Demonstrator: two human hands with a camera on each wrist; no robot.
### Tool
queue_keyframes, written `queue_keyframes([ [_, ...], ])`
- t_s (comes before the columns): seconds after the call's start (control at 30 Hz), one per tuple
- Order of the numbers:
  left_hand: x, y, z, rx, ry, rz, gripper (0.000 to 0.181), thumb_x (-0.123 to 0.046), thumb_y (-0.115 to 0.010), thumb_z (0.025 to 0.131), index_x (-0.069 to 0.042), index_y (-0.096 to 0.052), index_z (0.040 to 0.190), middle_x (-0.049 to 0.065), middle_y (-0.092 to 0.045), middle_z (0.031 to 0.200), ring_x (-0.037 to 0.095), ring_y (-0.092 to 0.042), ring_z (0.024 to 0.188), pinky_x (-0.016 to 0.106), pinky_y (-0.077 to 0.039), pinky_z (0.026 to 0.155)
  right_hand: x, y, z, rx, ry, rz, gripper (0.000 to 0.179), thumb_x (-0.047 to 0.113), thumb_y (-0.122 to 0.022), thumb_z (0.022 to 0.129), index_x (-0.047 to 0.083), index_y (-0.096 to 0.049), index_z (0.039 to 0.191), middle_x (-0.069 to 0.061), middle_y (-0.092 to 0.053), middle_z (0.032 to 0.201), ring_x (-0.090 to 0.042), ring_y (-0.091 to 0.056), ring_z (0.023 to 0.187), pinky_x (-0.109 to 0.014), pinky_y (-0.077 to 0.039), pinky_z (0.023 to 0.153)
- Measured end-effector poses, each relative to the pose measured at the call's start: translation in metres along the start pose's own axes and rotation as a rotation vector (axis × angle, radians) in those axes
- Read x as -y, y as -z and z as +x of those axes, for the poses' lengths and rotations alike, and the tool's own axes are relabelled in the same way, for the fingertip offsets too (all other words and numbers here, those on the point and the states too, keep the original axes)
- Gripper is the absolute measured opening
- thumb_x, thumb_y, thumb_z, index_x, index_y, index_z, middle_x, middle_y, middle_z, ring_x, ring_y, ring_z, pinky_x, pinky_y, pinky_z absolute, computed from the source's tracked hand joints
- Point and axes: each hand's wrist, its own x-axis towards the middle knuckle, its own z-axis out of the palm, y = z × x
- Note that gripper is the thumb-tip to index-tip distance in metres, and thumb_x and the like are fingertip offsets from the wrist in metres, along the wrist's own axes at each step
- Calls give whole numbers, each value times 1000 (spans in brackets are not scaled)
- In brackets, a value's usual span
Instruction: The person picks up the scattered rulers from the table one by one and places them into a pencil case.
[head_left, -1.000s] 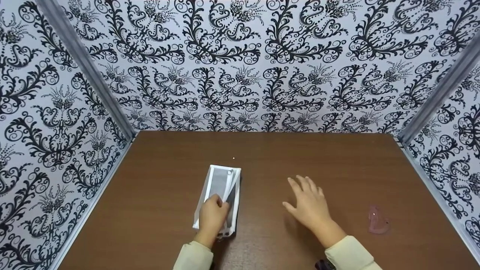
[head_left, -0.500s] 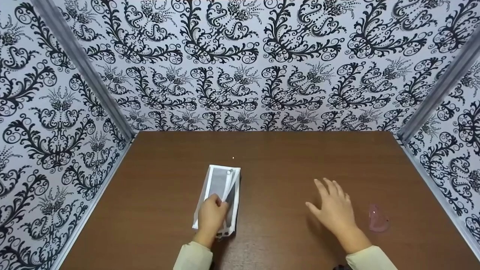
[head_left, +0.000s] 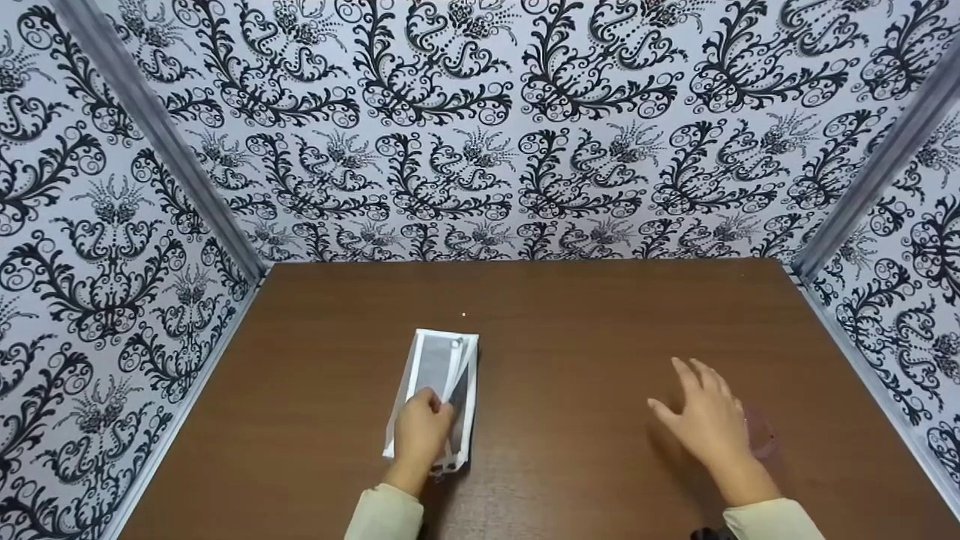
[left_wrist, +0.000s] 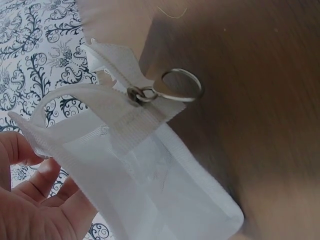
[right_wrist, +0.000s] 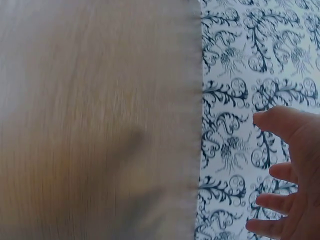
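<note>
My left hand (head_left: 421,433) pinches the edge of a zippered pouch (head_left: 433,360), which has translucent sides and white trim. The pouch lies left of the middle of the table, its zipper opening parted. In the left wrist view a metal ring pull (left_wrist: 182,85) hangs from the zipper end, and the pouch's inside (left_wrist: 145,170) shows pale. My right hand (head_left: 709,420) hovers over the right part of the table with fingers spread and nothing in them. Just beyond its little-finger side lies a translucent pink flat piece (head_left: 762,435) with a curved edge, partly hidden by the hand.
The brown wooden table (head_left: 555,315) is enclosed at the back and sides by walls (head_left: 480,172) in black-and-white scroll pattern. Grey strips (head_left: 874,165) run up the corners. A tiny white speck (head_left: 463,314) lies behind the pouch.
My right hand has moved to the right across the table, from the middle to beside the pink piece, now covering part of it. The left hand keeps its grip on the pouch.
</note>
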Motion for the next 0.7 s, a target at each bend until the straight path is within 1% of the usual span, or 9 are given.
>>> queue_keyframes([
  [0.13, 0, 1, 0, 7, 5, -3, 21, -5, -59, 76, -11, -44, 64, 0, -41, 56, 16, -41, 51, 31, -35, 48, -10, 6, -2, 16, -34, 7, 78, 40, -67, 85, -1, -35, 144, -34, -32, 143, -55, -30, 128, -72, -28, 93],
  [0.37, 1, 2, 1, 13, 11, 3, 20, -6, -59, 77, -10, -44, 64, 0, -41, 57, 16, -41, 52, 31, -35, 48, -23, 11, -7, 14, -65, 21, 78, 39, -68, 84, -2, -36, 142, -35, -32, 141, -57, -33, 125, -73, -30, 90],
  [0.53, 1, 2, 1, 5, 12, 17, 18, -6, -58, 76, -11, -44, 64, 0, -42, 57, 16, -41, 52, 31, -35, 49, -32, 14, -10, 17, -85, 48, 80, 41, -68, 84, -3, -35, 142, -36, -31, 141, -59, -32, 123, -73, -30, 90],
  [0.7, 0, 2, 0, 5, 30, 12, 18, -7, -58, 75, -11, -45, 64, 0, -43, 56, 16, -43, 50, 31, -36, 47, -43, 18, -12, 32, -115, 79, 85, 44, -67, 85, -5, -31, 143, -38, -29, 141, -61, -30, 122, -73, -31, 89],
])
